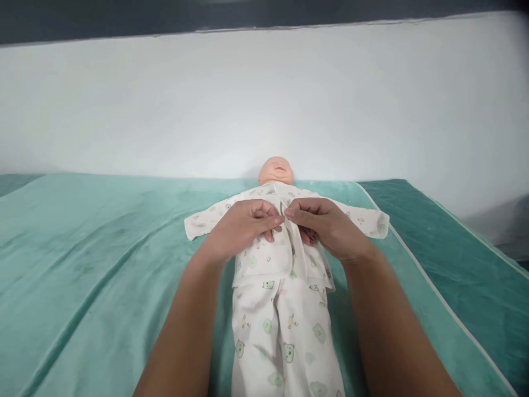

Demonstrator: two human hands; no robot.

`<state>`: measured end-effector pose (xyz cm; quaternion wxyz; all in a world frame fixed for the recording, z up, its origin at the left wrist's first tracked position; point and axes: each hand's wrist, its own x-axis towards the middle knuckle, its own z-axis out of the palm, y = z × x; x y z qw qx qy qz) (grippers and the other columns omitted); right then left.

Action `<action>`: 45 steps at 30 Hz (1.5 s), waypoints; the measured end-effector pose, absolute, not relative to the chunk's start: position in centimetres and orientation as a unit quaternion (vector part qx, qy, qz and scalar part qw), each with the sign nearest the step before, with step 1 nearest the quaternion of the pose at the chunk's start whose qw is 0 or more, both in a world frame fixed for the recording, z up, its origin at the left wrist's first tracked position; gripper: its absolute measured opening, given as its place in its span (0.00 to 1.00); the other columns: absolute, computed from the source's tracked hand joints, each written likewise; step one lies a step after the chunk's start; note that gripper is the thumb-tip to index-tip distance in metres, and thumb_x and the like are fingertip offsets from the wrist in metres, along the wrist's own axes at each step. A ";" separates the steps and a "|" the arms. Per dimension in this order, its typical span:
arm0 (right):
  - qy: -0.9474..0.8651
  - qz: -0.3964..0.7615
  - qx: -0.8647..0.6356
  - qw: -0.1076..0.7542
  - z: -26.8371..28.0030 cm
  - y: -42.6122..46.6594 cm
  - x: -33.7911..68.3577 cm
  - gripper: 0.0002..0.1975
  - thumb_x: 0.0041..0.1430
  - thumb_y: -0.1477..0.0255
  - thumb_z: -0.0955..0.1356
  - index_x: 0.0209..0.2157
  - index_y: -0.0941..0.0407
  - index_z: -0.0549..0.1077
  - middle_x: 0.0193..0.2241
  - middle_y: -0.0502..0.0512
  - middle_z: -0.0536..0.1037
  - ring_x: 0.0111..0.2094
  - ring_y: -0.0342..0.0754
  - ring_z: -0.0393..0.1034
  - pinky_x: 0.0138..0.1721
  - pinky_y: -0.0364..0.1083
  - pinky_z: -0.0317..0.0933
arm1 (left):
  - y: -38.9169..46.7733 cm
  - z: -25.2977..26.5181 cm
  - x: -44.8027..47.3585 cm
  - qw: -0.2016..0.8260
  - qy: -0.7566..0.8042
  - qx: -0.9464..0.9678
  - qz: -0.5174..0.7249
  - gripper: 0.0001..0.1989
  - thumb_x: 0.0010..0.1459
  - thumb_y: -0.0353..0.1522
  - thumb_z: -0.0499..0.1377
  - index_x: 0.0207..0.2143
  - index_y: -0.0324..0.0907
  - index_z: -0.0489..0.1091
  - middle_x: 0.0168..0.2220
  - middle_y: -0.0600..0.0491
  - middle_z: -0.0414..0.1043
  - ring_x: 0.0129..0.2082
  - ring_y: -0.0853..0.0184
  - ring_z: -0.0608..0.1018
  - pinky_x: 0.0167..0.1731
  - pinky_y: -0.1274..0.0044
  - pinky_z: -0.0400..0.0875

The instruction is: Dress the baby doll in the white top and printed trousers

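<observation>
A baby doll (276, 171) lies on its back, head at the far end, dressed in a white printed baby shirt (264, 264) and white trousers (285, 342) with green animal prints. The shirt's sleeves stretch out to both sides. Over the chest, my left hand (254, 223) pinches one front edge of the shirt between thumb and forefinger. Close beside it, my right hand (318, 223) pinches the other front edge the same way. The fingertips nearly meet at the middle. Below them the shirt front hangs parted. Any fastener between the fingers is too small to make out.
A light green blanket (103, 264) with soft folds covers the surface under the doll. Darker green cloth (458, 264) runs along the right, past a pale trim line. A white wall (264, 99) stands directly behind the doll's head.
</observation>
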<state>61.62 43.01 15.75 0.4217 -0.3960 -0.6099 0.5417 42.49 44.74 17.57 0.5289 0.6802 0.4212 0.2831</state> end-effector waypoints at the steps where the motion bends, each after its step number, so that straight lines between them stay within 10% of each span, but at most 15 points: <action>1: -0.607 0.544 -0.392 0.426 15.8 43.0 61.5 0.18 0.60 0.60 0.69 0.22 0.57 0.69 0.14 0.44 0.63 0.17 0.37 0.55 0.19 0.40 0.46 | 44.8 17.5 42.3 0.548 0.404 0.672 0.290 0.10 0.55 0.38 0.63 0.30 0.41 0.70 0.29 0.54 0.75 0.27 0.71 0.75 0.29 0.78 0.66; 18: -0.594 0.537 -0.419 0.428 15.4 43.1 60.7 0.22 0.61 0.56 0.67 0.20 0.57 0.68 0.13 0.47 0.66 0.15 0.38 0.57 0.16 0.41 0.47 | 45.2 16.2 42.6 0.673 0.302 0.590 0.328 0.09 0.57 0.36 0.62 0.32 0.42 0.64 0.23 0.56 0.72 0.21 0.71 0.75 0.23 0.79 0.68; 45: -0.602 0.486 -0.452 0.444 15.5 43.2 59.9 0.19 0.64 0.55 0.64 0.27 0.54 0.64 0.16 0.47 0.73 0.13 0.39 0.62 0.13 0.39 0.51 | 44.7 16.7 43.1 0.599 0.360 0.658 0.281 0.06 0.56 0.28 0.53 0.33 0.45 0.56 0.21 0.61 0.64 0.20 0.72 0.71 0.23 0.79 0.69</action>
